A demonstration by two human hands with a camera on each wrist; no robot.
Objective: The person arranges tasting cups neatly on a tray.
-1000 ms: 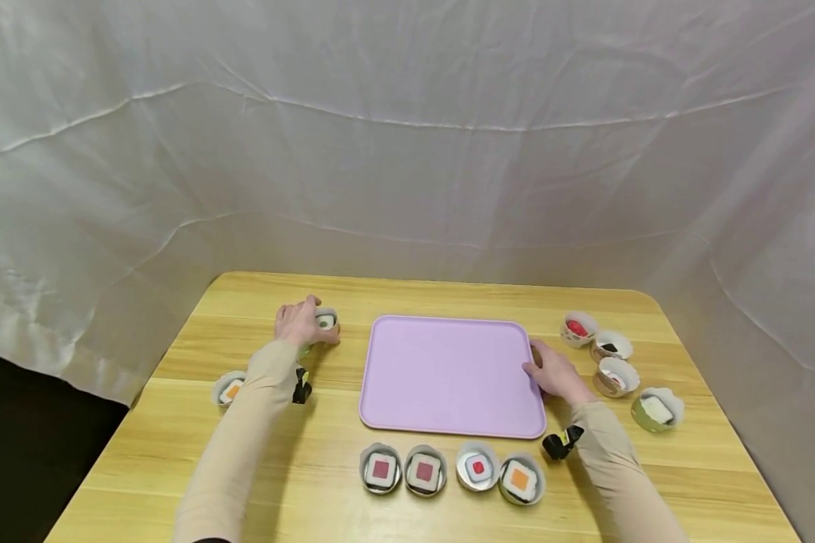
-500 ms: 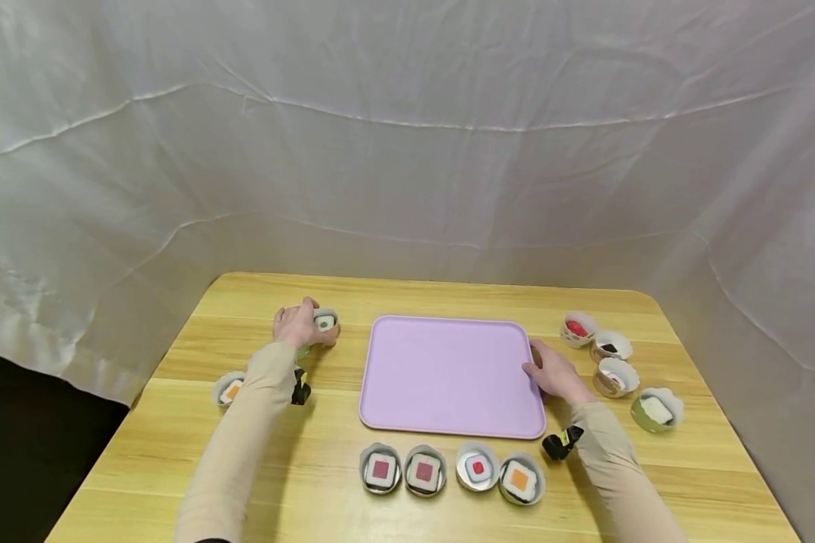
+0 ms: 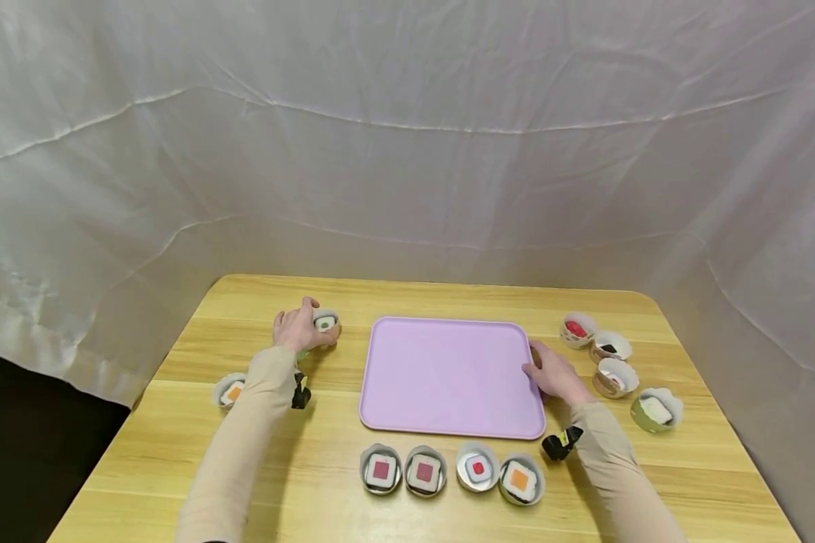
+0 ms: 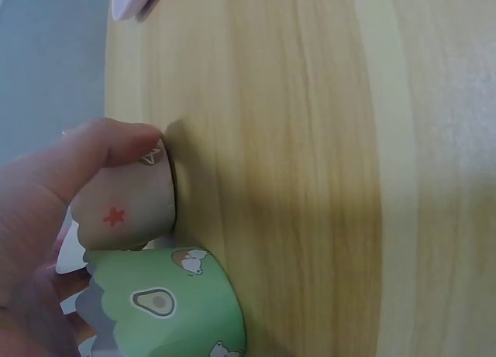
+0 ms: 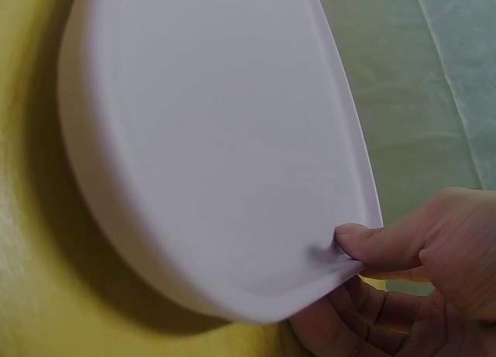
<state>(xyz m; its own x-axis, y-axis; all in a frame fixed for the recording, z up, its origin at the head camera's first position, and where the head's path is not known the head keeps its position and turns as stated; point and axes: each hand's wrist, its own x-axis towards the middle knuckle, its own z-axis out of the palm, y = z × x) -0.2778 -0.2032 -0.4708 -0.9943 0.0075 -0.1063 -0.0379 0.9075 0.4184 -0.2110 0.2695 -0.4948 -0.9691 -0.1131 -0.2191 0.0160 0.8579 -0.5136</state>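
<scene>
At the back left, my left hand (image 3: 297,329) holds a beige paper baking cup (image 4: 124,194), thumb on its near side and fingers around the far side. A white square sushi roll (image 3: 324,323) with a green centre sits in that cup. Right beside it is a green paper cup (image 4: 178,307) with an avocado print, mostly covered by the hand in the head view. My right hand (image 3: 558,374) pinches the right edge of a lilac tray (image 3: 448,377), thumb over the rim and fingers underneath. Nothing lies on the tray.
Several paper cups with sushi (image 3: 424,471) stand in a row before the tray. More cups (image 3: 614,377) are grouped at the right, and one cup (image 3: 221,398) sits beside my left forearm. A pale curtain (image 3: 407,188) hangs behind the wooden table (image 3: 299,490).
My left hand has shifted very slightly to the left at the cup. The right hand and the tray have stayed in place.
</scene>
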